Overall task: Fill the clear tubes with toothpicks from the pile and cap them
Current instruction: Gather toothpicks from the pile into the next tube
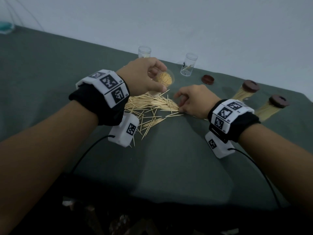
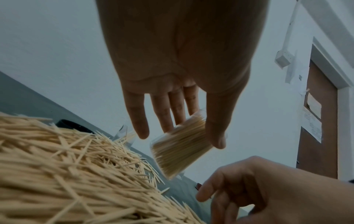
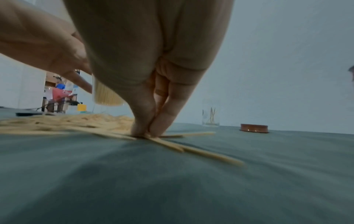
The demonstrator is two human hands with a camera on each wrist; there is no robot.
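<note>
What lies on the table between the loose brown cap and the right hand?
In the head view, only bare green cloth lies between the loose brown cap and the right hand; the toothpicks spread on its other side.

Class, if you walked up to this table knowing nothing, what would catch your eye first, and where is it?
First, the pale toothpick pile spread mid-table on the green cloth. Above it the left hand holds a packed clear tube, while the right hand pinches toothpicks at the pile's right edge.

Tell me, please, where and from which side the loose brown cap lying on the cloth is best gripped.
Judging by its pose, grip the brown cap by its low round rim, coming straight down from above. It lies flat on the cloth, apart from the tubes, so thumb and finger fit across its sides.
</note>
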